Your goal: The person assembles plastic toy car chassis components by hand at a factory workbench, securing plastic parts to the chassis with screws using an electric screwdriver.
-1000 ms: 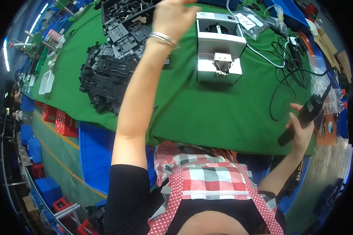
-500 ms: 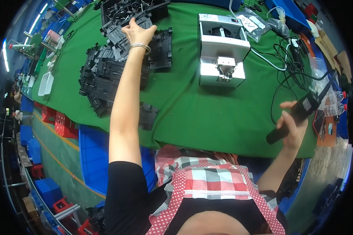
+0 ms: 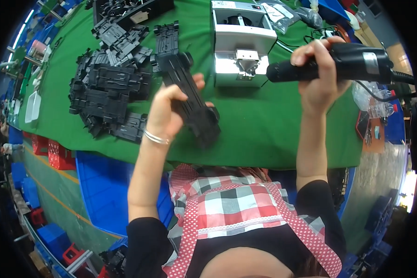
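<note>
My left hand (image 3: 167, 109) is closed round a long black plastic toy car chassis (image 3: 188, 88) with wheels at its ends, tilted over the green cloth. In my right hand (image 3: 320, 76) is a black corded electric screwdriver (image 3: 347, 60). Its front end points left, close to the lower front of a silver screw feeder (image 3: 242, 39); a thin bit shows faintly there. Left of my left hand lies a pile of black chassis parts (image 3: 109, 92). Another black chassis (image 3: 167, 38) rests flat just beyond the held one.
A black bin (image 3: 146, 13) of small dark parts stands at the far left. Clear bags (image 3: 279, 15) and cables lie beyond the feeder. A white tray (image 3: 33, 106) sits at the left table edge, plastic bottles (image 3: 382, 110) at the right. A blue crate (image 3: 106, 185) stands below the front edge.
My left hand has come back from the pile toward me, now with a chassis in it. My right hand has raised the screwdriver and brought it left, beside the feeder. The view has shifted slightly.
</note>
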